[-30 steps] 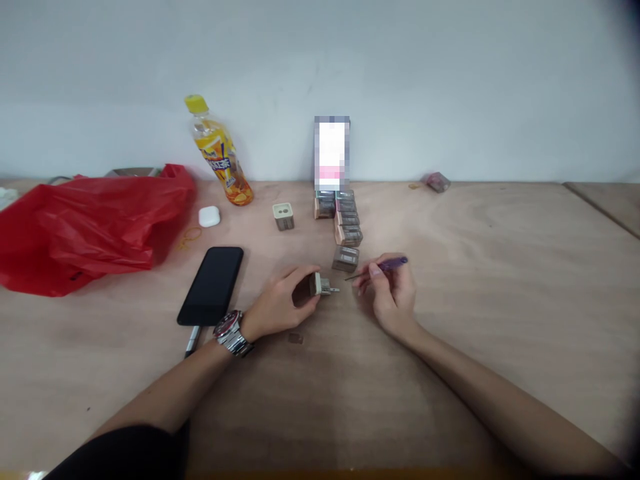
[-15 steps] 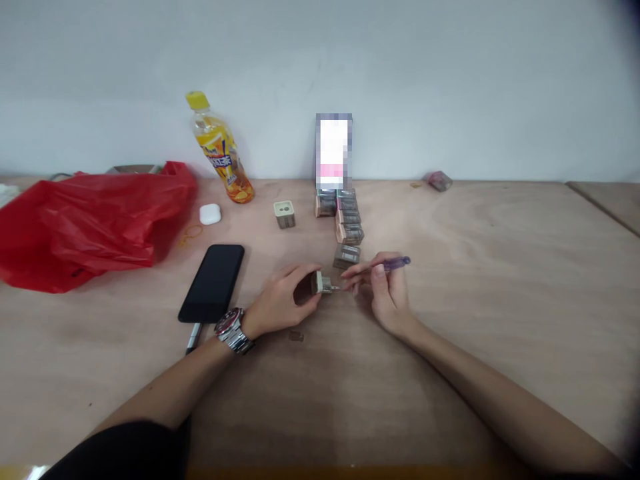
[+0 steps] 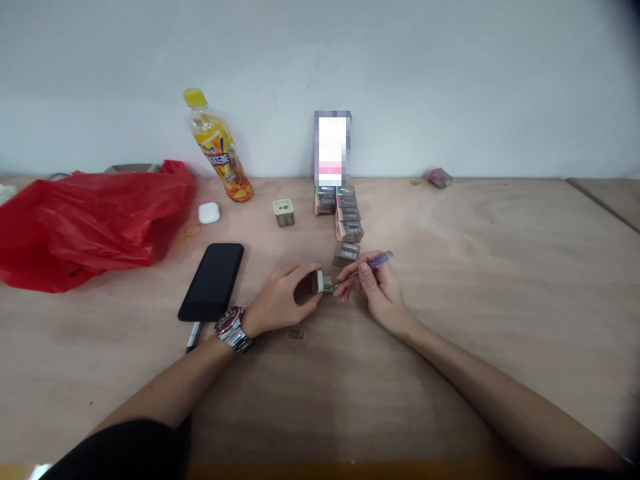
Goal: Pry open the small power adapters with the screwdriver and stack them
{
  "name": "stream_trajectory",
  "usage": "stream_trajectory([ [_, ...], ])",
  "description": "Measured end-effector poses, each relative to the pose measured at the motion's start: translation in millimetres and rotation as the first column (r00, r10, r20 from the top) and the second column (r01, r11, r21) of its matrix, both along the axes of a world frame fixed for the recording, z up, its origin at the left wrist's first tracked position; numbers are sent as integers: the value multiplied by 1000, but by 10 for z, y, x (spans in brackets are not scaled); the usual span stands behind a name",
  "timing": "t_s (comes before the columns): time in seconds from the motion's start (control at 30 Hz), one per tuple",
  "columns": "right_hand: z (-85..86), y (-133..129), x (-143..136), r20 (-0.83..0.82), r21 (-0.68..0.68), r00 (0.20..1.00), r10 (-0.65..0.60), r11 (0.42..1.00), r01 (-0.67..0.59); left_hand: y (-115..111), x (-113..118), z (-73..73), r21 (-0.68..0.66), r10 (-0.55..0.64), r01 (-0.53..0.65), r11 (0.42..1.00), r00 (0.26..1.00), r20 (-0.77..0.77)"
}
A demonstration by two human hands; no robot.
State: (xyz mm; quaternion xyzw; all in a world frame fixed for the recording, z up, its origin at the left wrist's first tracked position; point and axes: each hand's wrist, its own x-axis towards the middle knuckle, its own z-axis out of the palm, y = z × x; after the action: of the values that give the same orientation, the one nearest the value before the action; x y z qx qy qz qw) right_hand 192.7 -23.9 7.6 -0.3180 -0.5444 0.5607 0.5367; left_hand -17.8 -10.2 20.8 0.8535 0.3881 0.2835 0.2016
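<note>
Between the thumb and fingers of my left hand [image 3: 283, 297] is the cream-topped part of a pencil sharpener [image 3: 320, 282], turned sideways with its inner side facing right. My right hand [image 3: 377, 290] is closed around a small screwdriver [image 3: 380, 260] with a clear purple handle. Its thin shaft points left and down, and the tip is at or very near the sharpener's inner side; contact is too small to make out. Just beyond my right fingers lies a smoky clear sharpener case [image 3: 347, 253]. A small flat brownish piece [image 3: 296, 335] rests on the table below my left hand.
Several sharpeners [image 3: 349, 231] stand in rows before a propped, blurred-out phone [image 3: 333, 147]. Another two-hole sharpener [image 3: 284, 212] stands left of them. Farther left are a drink bottle [image 3: 220, 157], white earbud case [image 3: 209, 213], black phone [image 3: 213, 281] and red bag [image 3: 100, 227]. One pinkish sharpener [image 3: 440, 178] lies back right.
My right hand has moved slightly left, bringing the screwdriver closer to the sharpener part, and its handle now tilts up more. My left hand has kept its hold in nearly the same place.
</note>
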Motion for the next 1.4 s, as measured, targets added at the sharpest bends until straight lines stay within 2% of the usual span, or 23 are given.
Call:
stream_trajectory([
  [0.47, -10, 12, -2, -43, -21, 999, -5, 1000, 4, -7, 6, 2, 6, 10, -10, 1000, 1000, -7],
  [0.67, 23, 13, -9, -9, 22, 996, -92, 996, 92, -5, 1, -25, 14, 5, -5, 1000, 1000, -3],
  [0.87, -12, 25, -3, 65, 58, 960, -272, 961, 269, -3, 11, -24, 18, 61, -61, 998, 998, 13],
  [1.0, -42, 16, 2, 88, 50, 957, -278, 960, 274, 2, 18, -22, 34, 102, -103, 994, 994, 24],
  [1.23, -41, 10, 12, 100, 69, 952, -289, 957, 283, -2, 30, -13, 37, 106, -107, 994, 994, 34],
  [1.4, -36, -45, 26, 176, 199, 915, -363, 924, 328, 4, 35, -27, 46, 167, -169, 985, 985, 36],
])
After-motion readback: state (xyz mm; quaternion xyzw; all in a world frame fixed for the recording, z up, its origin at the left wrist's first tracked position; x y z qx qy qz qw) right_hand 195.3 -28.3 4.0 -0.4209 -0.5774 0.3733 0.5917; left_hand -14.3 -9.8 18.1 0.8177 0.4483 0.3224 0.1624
